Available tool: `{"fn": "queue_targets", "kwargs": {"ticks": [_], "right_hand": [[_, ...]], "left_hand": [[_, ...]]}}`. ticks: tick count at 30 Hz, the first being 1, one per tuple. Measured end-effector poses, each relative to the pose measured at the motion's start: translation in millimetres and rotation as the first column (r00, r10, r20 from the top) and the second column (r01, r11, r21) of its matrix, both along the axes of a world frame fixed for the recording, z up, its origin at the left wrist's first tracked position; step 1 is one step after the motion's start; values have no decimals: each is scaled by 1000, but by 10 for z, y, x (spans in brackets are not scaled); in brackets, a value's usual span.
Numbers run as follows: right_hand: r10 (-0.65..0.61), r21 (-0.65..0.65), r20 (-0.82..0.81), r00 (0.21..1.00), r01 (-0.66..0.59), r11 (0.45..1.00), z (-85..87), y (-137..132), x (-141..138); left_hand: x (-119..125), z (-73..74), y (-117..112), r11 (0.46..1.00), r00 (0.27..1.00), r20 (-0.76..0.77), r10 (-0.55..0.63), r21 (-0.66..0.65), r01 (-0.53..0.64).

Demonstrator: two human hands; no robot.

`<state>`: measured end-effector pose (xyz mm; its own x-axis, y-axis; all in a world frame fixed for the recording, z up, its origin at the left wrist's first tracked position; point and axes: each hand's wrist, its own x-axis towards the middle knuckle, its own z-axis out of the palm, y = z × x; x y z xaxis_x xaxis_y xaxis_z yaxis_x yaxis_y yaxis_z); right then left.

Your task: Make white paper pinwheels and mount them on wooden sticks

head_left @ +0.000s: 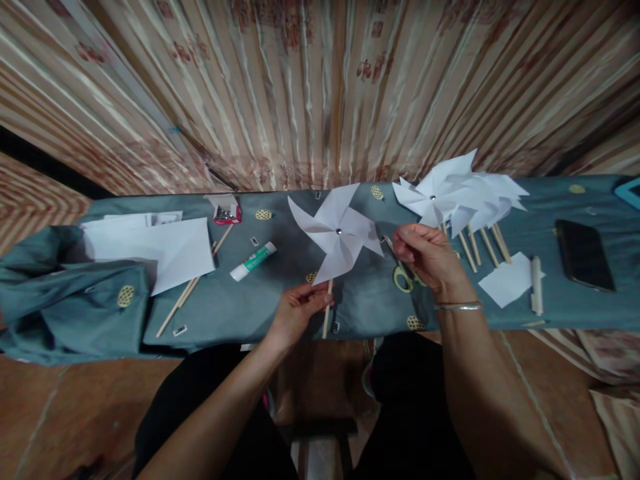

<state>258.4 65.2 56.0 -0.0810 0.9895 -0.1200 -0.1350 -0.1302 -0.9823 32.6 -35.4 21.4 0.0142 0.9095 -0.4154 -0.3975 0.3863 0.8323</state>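
My left hand (299, 308) pinches the wooden stick (327, 313) of a white paper pinwheel (336, 233) and holds it upright over the grey-blue cloth. A metal pin shows at the pinwheel's centre. My right hand (429, 259) hovers just right of the pinwheel with fingers curled, a bangle on the wrist. I cannot make out what, if anything, it holds. Yellow-handled scissors (403, 277) lie under that hand.
Several finished pinwheels (457, 193) on sticks lie at the right. A glue stick (253, 261), a pin box (227, 213), white paper sheets (165, 250) and loose sticks (187, 293) lie at the left. A black phone (584, 255), a paper square (507, 280) and a rolled paper tube (536, 285) lie far right.
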Motion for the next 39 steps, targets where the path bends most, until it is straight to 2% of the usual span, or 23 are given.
{"fn": "queue_targets", "kwargs": {"ticks": [4, 7, 12, 17, 23, 39], "right_hand": [[-186, 57, 42, 982, 184, 981, -109, 96, -48], [-230, 71, 94, 969, 224, 972, -178, 146, -67], [-151, 67, 78, 985, 146, 987, -175, 176, -94], [-74, 74, 129, 989, 65, 995, -176, 185, -125], [-54, 55, 109, 993, 49, 997, -188, 196, -142], [143, -118, 56, 988, -135, 984, -100, 56, -267]], "left_hand": [[6, 6, 2, 1000, 1000, 18, -15, 10, 15], [7, 13, 2, 1000, 1000, 8, -10, 4, 10], [-2, 13, -5, 1000, 1000, -15, -10, 6, 10], [-23, -5, -12, 1000, 1000, -17, -10, 0, 10], [-50, -12, -14, 1000, 999, -31, -10, 14, 11], [-67, -26, 2, 999, 999, -28, 36, 25, -35]]}}
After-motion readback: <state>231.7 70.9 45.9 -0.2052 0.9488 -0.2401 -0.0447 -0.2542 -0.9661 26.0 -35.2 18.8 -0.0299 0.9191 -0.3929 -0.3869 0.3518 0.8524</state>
